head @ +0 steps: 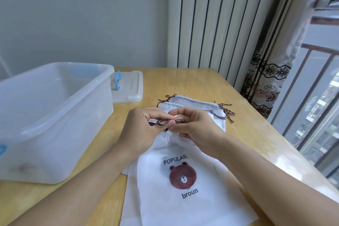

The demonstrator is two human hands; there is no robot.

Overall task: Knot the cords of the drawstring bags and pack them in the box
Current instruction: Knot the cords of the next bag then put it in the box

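Cord (166, 122) between both hands' grips

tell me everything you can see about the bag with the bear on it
The bear bag is white, thin fabric, lying flat on the wooden table atop another white bag. It shows a brown bear face with "POPULAR" above and "broun" below. Its top is gathered; the left hand and right hand pinch its dark brown cord.

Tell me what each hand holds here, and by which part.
Both hands, left and right, pinch the brown cord of the bear-print bag, at its looped end above the gathered mouth.
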